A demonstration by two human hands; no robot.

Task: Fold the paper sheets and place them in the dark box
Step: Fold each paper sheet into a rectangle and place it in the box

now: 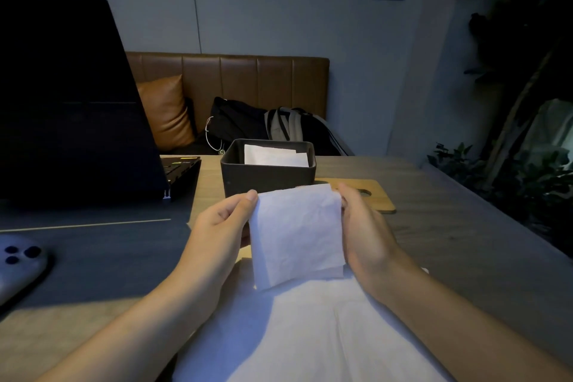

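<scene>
A folded white paper sheet [296, 236] hangs in the air just in front of the dark box [268, 175]. My left hand [220, 223] pinches its upper left corner, and my right hand [362, 226] grips its right edge. Inside the dark box lie folded white sheets [274, 156]. More unfolded white paper sheets [310, 329] lie flat on the table under my forearms, near the front edge.
An open black laptop [71, 102] stands at the left on a dark desk mat [102, 245]. A phone [18, 263] lies at the far left. A wooden board [372, 195] sits right of the box. Bags rest on a brown sofa [248, 77] behind the table.
</scene>
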